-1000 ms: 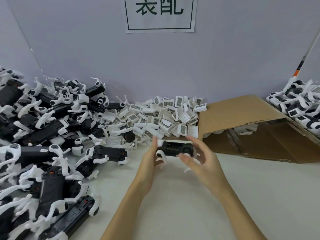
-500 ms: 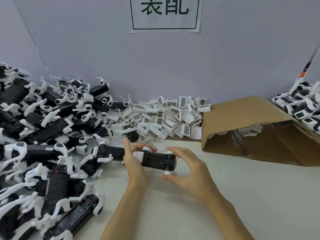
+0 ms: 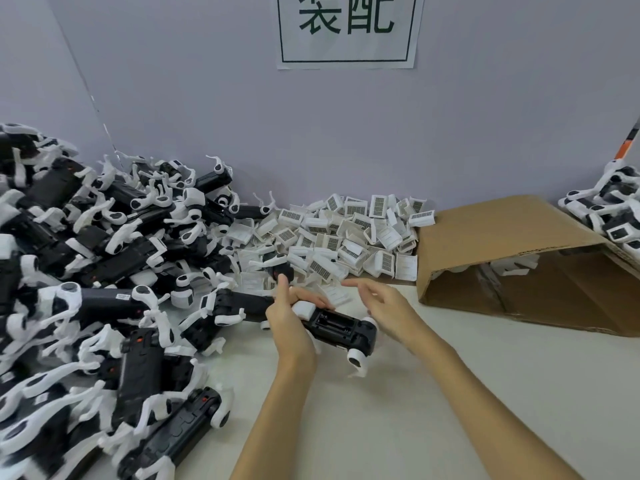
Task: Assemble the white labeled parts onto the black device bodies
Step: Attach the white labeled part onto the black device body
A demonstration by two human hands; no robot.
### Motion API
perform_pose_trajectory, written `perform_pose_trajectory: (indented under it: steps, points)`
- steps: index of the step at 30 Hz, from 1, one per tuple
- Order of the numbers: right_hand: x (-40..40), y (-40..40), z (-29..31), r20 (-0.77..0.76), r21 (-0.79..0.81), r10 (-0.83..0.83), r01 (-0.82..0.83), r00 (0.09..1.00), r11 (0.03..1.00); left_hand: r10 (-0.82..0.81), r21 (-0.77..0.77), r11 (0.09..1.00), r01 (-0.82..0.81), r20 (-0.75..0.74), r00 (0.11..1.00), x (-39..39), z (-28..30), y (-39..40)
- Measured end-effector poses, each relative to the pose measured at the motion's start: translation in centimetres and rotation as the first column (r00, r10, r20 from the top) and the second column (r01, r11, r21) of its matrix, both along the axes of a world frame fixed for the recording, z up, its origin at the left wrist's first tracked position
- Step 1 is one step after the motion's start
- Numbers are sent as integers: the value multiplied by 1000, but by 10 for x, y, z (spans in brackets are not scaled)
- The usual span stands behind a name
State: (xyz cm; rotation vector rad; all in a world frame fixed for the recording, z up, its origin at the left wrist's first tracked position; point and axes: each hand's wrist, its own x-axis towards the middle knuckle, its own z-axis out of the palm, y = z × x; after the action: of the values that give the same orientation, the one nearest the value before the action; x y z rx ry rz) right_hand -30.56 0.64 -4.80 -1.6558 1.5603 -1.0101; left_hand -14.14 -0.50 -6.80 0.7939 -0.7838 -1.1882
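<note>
My left hand (image 3: 289,318) grips one end of a black device body (image 3: 341,329) with white arms, held just above the white table. The body's open underside faces up and a white part (image 3: 304,309) sits at the gripped end under my fingers. My right hand (image 3: 384,303) hovers just right of the body with fingers spread, touching nothing. A heap of white labeled parts (image 3: 346,237) with barcode stickers lies against the wall behind my hands.
A large pile of black device bodies (image 3: 104,289) with white arms fills the left side. A tipped cardboard box (image 3: 512,244) lies open at the right. More black-and-white devices (image 3: 613,216) are stacked at the far right. A paper sign (image 3: 346,29) hangs on the wall.
The device body has moved down and left and turned over. My right hand has let go of it and now hovers open beside it. The left hand still grips its end.
</note>
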Motion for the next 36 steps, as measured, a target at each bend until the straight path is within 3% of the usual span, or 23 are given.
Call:
perform_pose_trajectory:
  steps: [3, 5, 7, 10, 13, 19, 24, 28, 31, 34, 36]
  points:
    - [10, -23, 10, -145, 146, 210, -189, 967, 971, 4, -23, 1000, -3, 31, 1000, 0, -2, -1]
    - [16, -35, 6, -416, 172, 202, -141, 886, 975, -17, -20, 1000, 17, 5, 1000, 0, -1, -2]
    - [19, -36, 1, -504, 65, 111, -91, 856, 994, -23, -38, 999, 24, 27, 999, -1, 0, -2]
    - [7, -22, -4, -225, -38, -48, 40, 973, 998, 6, -56, 998, -1, 80, 997, -2, -1, -1]
    - [-12, 0, -8, -33, -89, -172, 168, 985, 982, 15, -38, 999, -12, 78, 997, -3, -2, -1]
    - [-31, 54, -20, 361, -158, -203, 274, 910, 949, 88, -22, 996, -86, 91, 992, -8, -3, -2]
    - [-26, 62, -13, 499, -62, -195, 259, 845, 964, 100, 2, 995, -101, 80, 992, -9, -4, 1]
    - [-17, 67, -4, 607, -107, -81, 182, 791, 978, 97, 3, 995, -98, 109, 989, -13, -4, 4]
    - [-11, 73, 0, 507, -180, -11, 119, 862, 976, 100, -6, 995, -100, 116, 988, -16, -2, 7]
    - [-4, 77, -1, 217, -258, -4, 61, 976, 964, 105, -29, 994, -102, 133, 986, -19, -1, 10]
    - [1, 78, -5, 31, -269, -46, 52, 998, 962, 99, -18, 995, -98, 125, 987, -20, 1, 11]
